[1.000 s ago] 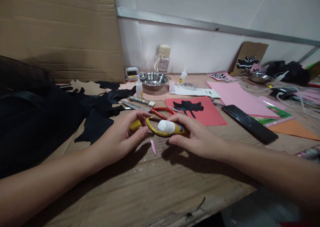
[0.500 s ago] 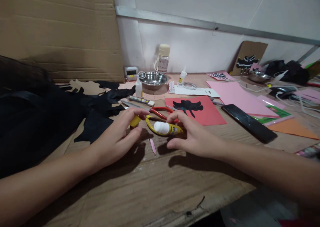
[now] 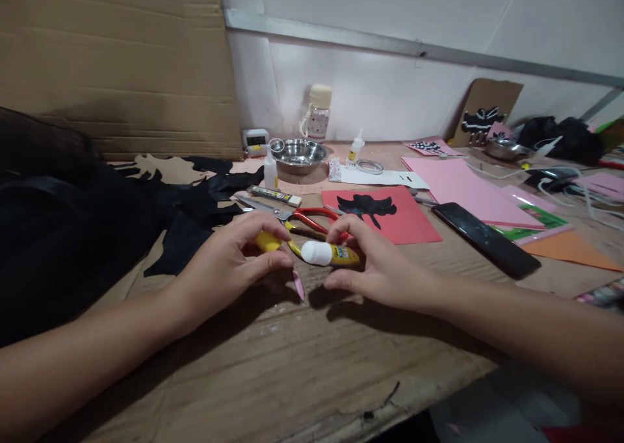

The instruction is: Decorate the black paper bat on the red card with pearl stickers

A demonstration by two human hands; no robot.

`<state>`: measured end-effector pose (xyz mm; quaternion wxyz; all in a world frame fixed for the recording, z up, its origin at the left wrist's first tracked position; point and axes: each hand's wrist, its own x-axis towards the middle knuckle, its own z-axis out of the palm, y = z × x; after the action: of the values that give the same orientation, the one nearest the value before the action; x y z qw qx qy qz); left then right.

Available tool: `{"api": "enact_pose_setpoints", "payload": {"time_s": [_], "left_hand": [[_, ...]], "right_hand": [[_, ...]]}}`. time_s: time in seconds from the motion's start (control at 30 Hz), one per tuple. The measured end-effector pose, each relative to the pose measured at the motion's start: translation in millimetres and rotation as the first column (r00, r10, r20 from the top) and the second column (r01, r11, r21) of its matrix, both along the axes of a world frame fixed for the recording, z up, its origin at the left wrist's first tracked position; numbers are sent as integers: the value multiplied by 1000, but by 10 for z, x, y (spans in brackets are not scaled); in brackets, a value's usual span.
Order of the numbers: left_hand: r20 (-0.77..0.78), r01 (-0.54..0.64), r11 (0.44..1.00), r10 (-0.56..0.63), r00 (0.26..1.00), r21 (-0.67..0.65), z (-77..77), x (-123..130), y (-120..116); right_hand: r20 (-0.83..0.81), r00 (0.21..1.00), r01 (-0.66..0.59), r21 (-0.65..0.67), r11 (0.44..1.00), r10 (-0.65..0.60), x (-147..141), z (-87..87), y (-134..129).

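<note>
My left hand (image 3: 244,258) is closed on a yellow cap (image 3: 267,241). Across from it, my right hand (image 3: 370,258) holds a yellow glue stick (image 3: 344,254) whose white end (image 3: 316,253) points left, toward the cap; the two are apart. A small pink paper strip (image 3: 298,286) lies on the table just by my left fingertips. Behind my hands are scissors with red and yellow handles (image 3: 312,217), partly hidden by my fingers and the glue stick. A black paper cutout (image 3: 366,205) rests on a red sheet (image 3: 419,225) beyond my right hand.
A black phone (image 3: 485,240) and pink sheets (image 3: 468,189) lie to the right. At the back stand a metal bowl (image 3: 299,154), a drinking bottle (image 3: 319,115) and small glue bottles (image 3: 355,148). Black scraps (image 3: 182,241) are at left, below a cardboard panel (image 3: 117,60).
My left hand has moved slightly right with the yellow cap, closer to the glue stick and the pink strip. My right hand and the glue stick have barely moved.
</note>
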<state>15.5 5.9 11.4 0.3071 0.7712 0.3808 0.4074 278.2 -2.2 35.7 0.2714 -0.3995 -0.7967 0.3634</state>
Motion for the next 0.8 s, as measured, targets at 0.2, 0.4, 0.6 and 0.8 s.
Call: {"api": "enact_pose_setpoints", "payload": {"time_s": [0.2,0.4,0.6,0.8], "left_hand": [[-31,39,995,-37,999,94,60,1,20],[-12,26,999,-26,1000,-21,-7,-1,40],[127,70,980,-47,991,-185,-69,21,42],[100,27,983,-9,995,-180,-36,13,29]], "right_hand": [[10,998,-64,141,988,63,28,-4,26],[-3,998,-57,29,998,57,7,-2,16],[17,999,-50,26,998,50,18,-4,-24],[30,996,-88,47,995,86,10,28,-26]]}}
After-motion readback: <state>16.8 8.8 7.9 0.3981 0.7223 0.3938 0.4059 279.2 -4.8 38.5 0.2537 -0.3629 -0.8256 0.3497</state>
